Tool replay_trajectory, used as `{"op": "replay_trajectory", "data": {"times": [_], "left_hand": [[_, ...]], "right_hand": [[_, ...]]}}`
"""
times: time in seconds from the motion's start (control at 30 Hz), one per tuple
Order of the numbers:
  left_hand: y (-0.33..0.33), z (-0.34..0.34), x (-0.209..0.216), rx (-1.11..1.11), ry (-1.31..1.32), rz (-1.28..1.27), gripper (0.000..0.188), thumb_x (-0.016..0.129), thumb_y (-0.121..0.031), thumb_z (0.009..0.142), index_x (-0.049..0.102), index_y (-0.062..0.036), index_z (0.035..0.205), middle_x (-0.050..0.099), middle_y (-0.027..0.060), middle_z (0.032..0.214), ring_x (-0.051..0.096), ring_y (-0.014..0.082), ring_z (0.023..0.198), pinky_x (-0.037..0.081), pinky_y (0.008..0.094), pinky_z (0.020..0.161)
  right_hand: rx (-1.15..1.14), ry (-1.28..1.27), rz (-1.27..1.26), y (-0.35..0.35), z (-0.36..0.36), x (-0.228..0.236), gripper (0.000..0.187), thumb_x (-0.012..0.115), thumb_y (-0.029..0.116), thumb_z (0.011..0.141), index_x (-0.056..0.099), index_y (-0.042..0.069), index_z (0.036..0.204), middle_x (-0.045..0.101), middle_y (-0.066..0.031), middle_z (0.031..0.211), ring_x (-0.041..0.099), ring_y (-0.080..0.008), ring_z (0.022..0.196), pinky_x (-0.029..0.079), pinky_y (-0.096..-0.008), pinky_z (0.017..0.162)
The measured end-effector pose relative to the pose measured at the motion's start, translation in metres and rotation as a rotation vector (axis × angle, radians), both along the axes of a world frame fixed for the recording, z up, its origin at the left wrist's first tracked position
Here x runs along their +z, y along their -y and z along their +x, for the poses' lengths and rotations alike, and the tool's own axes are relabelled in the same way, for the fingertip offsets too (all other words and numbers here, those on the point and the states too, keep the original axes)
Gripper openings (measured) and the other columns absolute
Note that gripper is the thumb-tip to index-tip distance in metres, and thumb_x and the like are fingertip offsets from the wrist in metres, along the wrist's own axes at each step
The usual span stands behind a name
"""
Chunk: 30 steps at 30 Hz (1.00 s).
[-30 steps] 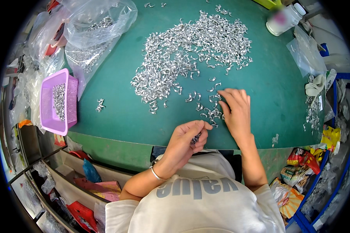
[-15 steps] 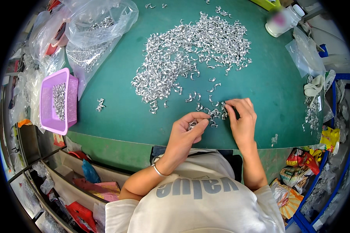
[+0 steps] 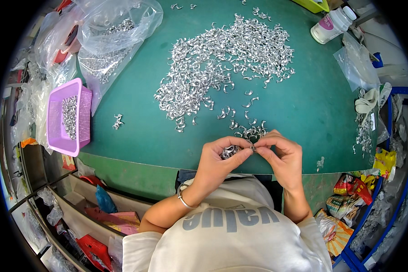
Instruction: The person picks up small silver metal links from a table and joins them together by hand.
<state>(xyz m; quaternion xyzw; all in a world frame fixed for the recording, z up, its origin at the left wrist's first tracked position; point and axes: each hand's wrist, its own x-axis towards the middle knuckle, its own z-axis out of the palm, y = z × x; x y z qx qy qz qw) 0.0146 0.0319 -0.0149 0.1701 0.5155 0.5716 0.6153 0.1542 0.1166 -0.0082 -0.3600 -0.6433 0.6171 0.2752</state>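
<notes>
My left hand (image 3: 211, 158) is closed around several small curved, silvery metal pieces (image 3: 230, 152), which show between its thumb and curled fingers. Its thumb and index fingertip meet those of my right hand (image 3: 286, 157) at one small metal piece (image 3: 253, 147), pinched by both hands. The exact shape of that piece is mostly covered by the fingertips. Just beyond the hands lies a small cluster of similar metal pieces (image 3: 251, 132) on the green tabletop (image 3: 136, 145). Farther off, a large curved heap of the same pieces (image 3: 186, 90) spreads over the table.
At the left stand a purple plastic basket (image 3: 85, 118) and a clear bag (image 3: 143, 27), both holding metal pieces. A small clump (image 3: 118, 122) lies right of the basket. A white bottle (image 3: 333, 25) stands at the far right; more pieces (image 3: 363, 131) lie near the right edge.
My right hand has moved left and nearer, from the small cluster to my left hand's fingertips. My left hand has shifted slightly right, and more of the pieces inside it show.
</notes>
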Motion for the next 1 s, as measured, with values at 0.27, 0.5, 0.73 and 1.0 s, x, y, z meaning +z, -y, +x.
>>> {"op": "replay_trajectory", "data": {"times": [0.27,0.5,0.73,1.0], "left_hand": [[0.005,-0.003,0.005,-0.038,0.362,-0.004,0.014,0.058,-0.011,0.084,0.060,0.0003,0.092,0.059,0.0031,0.078,0.038,0.0015,0.055,0.028,0.0158,0.046],[0.008,-0.002,0.009,-0.060,0.467,0.000,0.016,0.056,-0.013,0.085,0.059,0.0002,0.093,0.058,0.0036,0.079,0.036,0.0019,0.055,0.027,0.0163,0.046],[0.005,-0.005,0.000,-0.153,0.800,-0.065,0.017,0.047,-0.017,0.082,0.050,-0.0010,0.078,0.046,0.0043,0.065,0.031,0.0053,0.051,0.025,0.0181,0.043],[0.006,-0.008,-0.009,-0.170,0.717,0.149,0.016,0.043,-0.014,0.081,0.049,0.0005,0.080,0.048,0.0105,0.067,0.036,0.0083,0.051,0.027,0.0202,0.039]], "right_hand": [[-0.079,-0.185,-0.199,0.012,-0.002,0.010,0.019,0.067,-0.009,0.065,0.063,-0.002,0.083,0.061,-0.0077,0.082,0.052,-0.0135,0.074,0.042,-0.0257,0.067],[-0.044,-0.104,0.082,0.013,0.000,0.012,0.015,0.068,-0.008,0.064,0.061,-0.002,0.076,0.061,-0.0072,0.072,0.053,-0.0167,0.068,0.042,-0.0272,0.063],[-0.070,0.113,0.404,0.004,0.003,0.005,0.008,0.063,-0.003,0.069,0.060,-0.002,0.076,0.060,-0.0103,0.072,0.054,-0.0220,0.067,0.042,-0.0292,0.062],[-0.057,0.492,0.714,-0.031,0.005,-0.032,0.015,0.060,-0.003,0.069,0.061,0.003,0.083,0.057,-0.0060,0.088,0.048,-0.0258,0.079,0.039,-0.0327,0.071]]}}
